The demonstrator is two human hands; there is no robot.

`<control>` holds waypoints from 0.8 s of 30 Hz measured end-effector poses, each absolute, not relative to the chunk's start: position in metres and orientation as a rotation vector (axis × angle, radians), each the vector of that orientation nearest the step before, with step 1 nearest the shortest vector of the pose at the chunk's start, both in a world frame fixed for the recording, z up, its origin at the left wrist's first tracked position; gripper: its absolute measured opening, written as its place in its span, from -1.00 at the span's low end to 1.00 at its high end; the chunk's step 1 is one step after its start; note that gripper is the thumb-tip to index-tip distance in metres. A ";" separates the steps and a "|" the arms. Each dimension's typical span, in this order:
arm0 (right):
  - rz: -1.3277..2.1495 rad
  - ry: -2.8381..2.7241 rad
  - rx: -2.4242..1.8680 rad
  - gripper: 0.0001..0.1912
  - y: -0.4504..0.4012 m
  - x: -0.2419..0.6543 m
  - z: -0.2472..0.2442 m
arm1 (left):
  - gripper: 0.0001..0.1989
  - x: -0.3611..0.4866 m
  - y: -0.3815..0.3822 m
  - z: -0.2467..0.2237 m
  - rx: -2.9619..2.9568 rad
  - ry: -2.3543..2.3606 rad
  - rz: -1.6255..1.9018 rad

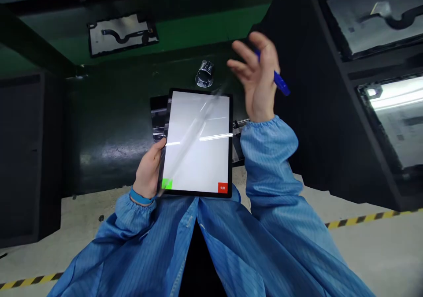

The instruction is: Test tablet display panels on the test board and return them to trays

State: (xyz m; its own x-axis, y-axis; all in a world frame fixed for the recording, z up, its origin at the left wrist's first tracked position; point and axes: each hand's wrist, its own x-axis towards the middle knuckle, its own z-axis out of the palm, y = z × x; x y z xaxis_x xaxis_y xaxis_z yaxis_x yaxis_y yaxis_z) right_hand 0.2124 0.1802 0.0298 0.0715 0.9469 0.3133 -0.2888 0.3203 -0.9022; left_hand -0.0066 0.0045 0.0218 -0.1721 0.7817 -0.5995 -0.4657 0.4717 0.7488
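My left hand (pixel 147 170) grips the left edge of a tablet-like display (pixel 198 156), with the thumb at its rim. The lit screen is white, with a green patch at lower left and a red box at lower right. A blurred, see-through strip runs diagonally across it; I cannot make out whether it is film. To the right of the display, my right hand (pixel 259 76) is raised with its fingers spread. A blue pen (pixel 281 83) is lodged by its thumb. Dark panels (pixel 159 112) lie partly hidden behind the display.
A shiny metal ring-shaped piece (pixel 205 73) stands on the dark green bench (pixel 109 125). A panel with a black cable (pixel 122 35) lies at the back. Black trays (pixel 357 147) with panels flank the right; another black tray (pixel 21 156) is at the left.
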 end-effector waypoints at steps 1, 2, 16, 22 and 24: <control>0.903 -1.143 -0.755 -0.80 0.171 0.213 0.038 | -0.66 -0.007 0.005 0.018 0.290 1.329 1.149; 0.738 -1.210 -0.720 -0.84 0.159 0.212 0.047 | -0.66 -0.007 0.006 0.017 0.269 1.332 1.171; 0.205 -2.344 -0.724 -0.85 0.058 0.206 0.033 | -0.70 -0.002 0.012 0.032 0.040 1.149 1.253; 0.218 -1.809 -1.138 -0.80 0.062 0.252 0.024 | -0.81 -0.007 0.013 0.033 -0.034 1.208 1.245; 0.228 -1.816 -1.262 -0.82 0.067 0.265 0.005 | -0.82 -0.010 0.013 0.036 -0.075 1.274 1.277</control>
State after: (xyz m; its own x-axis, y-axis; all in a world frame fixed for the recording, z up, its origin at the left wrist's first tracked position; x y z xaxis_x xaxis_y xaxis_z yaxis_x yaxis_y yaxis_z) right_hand 0.2645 0.0666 0.0054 -0.0893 0.8269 0.5553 0.6636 0.4651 -0.5859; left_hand -0.0103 0.0133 0.0355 -0.2301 0.6519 -0.7225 -0.7238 0.3816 0.5749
